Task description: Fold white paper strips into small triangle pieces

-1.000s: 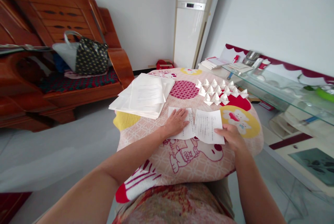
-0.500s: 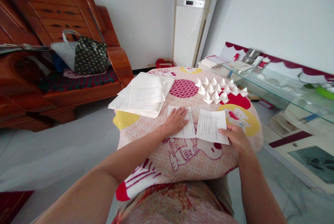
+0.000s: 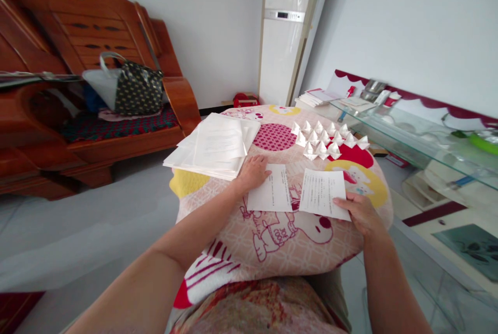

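My right hand [image 3: 360, 210] pinches the lower right edge of a printed sheet of paper [image 3: 322, 191] between thumb and fingers. To its left, a second printed sheet [image 3: 274, 191] lies flat on the patterned cloth [image 3: 233, 240], with a gap between the two. My left hand [image 3: 252, 172] rests at the upper left edge of that second sheet, palm down, thumb apart from the fingers; part of the sheet is hidden under it. Just beyond my left hand is a stack of white paper [image 3: 218, 144]. Several folded paper boats [image 3: 321, 139] stand in rows at the back right.
A glass shelf unit [image 3: 420, 142] with cups and papers runs along the right. At the left stands a wooden sofa [image 3: 109, 28] with a dark patterned bag [image 3: 140, 87] on it. A tall white cabinet-like appliance [image 3: 282, 54] stands behind the table.
My left hand has slid left across its sheet to the edge near the stack. My right hand has shifted its sheet to the right, widening the gap between the sheets.
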`<control>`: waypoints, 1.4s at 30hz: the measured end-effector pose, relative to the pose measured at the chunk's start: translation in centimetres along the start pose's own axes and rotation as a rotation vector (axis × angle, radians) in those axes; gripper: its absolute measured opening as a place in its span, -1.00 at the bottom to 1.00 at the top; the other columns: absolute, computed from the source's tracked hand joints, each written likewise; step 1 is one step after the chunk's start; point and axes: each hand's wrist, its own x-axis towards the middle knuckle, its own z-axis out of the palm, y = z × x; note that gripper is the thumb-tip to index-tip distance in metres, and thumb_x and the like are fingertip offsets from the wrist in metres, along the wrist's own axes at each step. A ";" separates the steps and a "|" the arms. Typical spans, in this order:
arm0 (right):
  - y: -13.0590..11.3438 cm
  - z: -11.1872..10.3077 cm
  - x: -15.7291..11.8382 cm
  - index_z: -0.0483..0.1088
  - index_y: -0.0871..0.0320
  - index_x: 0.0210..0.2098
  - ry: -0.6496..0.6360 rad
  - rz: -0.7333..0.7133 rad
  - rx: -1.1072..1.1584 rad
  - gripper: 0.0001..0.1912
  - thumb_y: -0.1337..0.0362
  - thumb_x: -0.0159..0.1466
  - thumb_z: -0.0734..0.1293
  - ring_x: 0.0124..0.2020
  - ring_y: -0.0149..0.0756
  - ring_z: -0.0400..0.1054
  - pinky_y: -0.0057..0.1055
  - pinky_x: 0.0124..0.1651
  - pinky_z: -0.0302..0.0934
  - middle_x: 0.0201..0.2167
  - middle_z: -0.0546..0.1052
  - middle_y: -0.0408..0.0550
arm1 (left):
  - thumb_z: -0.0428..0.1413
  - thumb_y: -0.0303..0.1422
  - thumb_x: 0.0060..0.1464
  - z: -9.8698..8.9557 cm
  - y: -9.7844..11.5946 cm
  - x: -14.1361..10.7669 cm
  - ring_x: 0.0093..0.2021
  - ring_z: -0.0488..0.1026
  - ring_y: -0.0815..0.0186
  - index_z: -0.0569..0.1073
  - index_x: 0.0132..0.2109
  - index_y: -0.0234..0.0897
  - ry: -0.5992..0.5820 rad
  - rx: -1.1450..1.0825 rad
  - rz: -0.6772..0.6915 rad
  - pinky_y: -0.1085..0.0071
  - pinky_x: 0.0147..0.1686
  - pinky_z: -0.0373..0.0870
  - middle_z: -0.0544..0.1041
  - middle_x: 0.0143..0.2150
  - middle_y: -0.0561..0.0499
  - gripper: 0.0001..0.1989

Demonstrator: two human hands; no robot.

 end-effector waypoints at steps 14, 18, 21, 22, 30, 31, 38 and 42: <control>0.1 0.0 0.0 0.62 0.14 -0.29 -0.017 0.009 0.018 -0.67 0.19 -0.07 0.54 -0.50 -0.12 0.51 -0.28 -0.50 0.38 -0.44 0.67 0.03 | 0.10 -0.38 0.26 -2.0 -1.4 0.7 -0.02 0.57 0.15 0.60 -0.09 -0.27 -0.007 -0.116 -0.137 0.31 0.03 0.45 0.64 -0.08 -0.11 -0.81; 0.1 0.1 -0.1 0.63 0.15 -0.30 -0.003 0.005 0.017 -0.68 0.20 -0.07 0.54 -0.52 -0.10 0.51 -0.29 -0.53 0.35 -0.46 0.67 0.04 | 0.07 -0.33 0.28 -2.7 -1.8 1.0 -0.06 0.59 0.15 0.62 -0.11 -0.22 0.004 -0.102 -0.250 0.33 -0.08 0.45 0.67 -0.13 -0.08 -0.78; 0.0 0.2 -0.1 0.64 0.13 -0.34 0.003 0.003 0.033 -0.73 0.21 -0.07 0.54 -0.51 -0.08 0.51 -0.26 -0.51 0.37 -0.43 0.68 0.07 | 0.03 -0.33 0.31 -3.4 -2.2 1.5 -0.02 0.57 0.13 0.60 -0.04 -0.22 0.050 -0.064 -0.272 0.32 -0.07 0.44 0.67 -0.07 -0.11 -0.74; -0.1 0.2 -0.2 0.64 0.12 -0.35 0.006 0.002 0.034 -0.74 0.21 -0.07 0.54 -0.50 -0.08 0.52 -0.26 -0.51 0.37 -0.41 0.69 0.07 | 0.01 -0.34 0.32 -3.7 -2.3 1.8 -0.01 0.57 0.12 0.60 -0.02 -0.23 0.068 -0.053 -0.274 0.32 -0.06 0.43 0.66 -0.05 -0.13 -0.72; 0.3 0.0 -0.2 0.63 0.15 -0.33 -0.008 -0.023 0.029 -0.72 0.18 -0.05 0.56 -0.48 -0.12 0.54 -0.28 -0.44 0.43 -0.39 0.69 0.05 | -0.06 -0.44 0.29 -5.7 -5.5 3.0 0.03 0.55 0.06 0.60 0.04 -0.23 0.198 -0.029 -0.398 0.29 -0.07 0.43 0.64 0.04 -0.16 -0.63; 0.4 -0.1 -0.1 0.64 0.15 -0.32 -0.014 -0.031 0.031 -0.71 0.19 -0.04 0.56 -0.46 -0.12 0.56 -0.27 -0.41 0.44 -0.37 0.70 0.06 | -0.04 -0.44 0.28 -5.8 -6.0 3.0 0.04 0.55 0.06 0.62 0.02 -0.23 0.197 -0.048 -0.399 0.29 -0.06 0.43 0.65 0.03 -0.16 -0.64; 0.6 0.2 0.0 0.64 0.21 -0.26 -0.056 -0.022 0.060 -0.62 0.16 -0.05 0.59 -0.41 -0.07 0.58 -0.26 -0.36 0.43 -0.34 0.71 0.09 | 0.01 -0.46 0.26 -5.0 -7.5 2.8 0.00 0.57 0.13 0.64 0.00 -0.28 0.170 -0.158 -0.324 0.35 -0.02 0.43 0.67 -0.02 -0.14 -0.67; 0.3 0.7 0.1 0.64 0.24 -0.26 -0.061 -0.006 0.081 -0.60 0.17 -0.08 0.61 -0.44 -0.09 0.57 -0.28 -0.38 0.41 -0.34 0.71 0.11 | 0.03 -0.48 0.25 -3.8 -6.5 2.9 0.08 0.53 0.12 0.61 -0.03 -0.29 0.150 -0.080 -0.142 0.30 0.10 0.40 0.65 0.02 -0.14 -0.72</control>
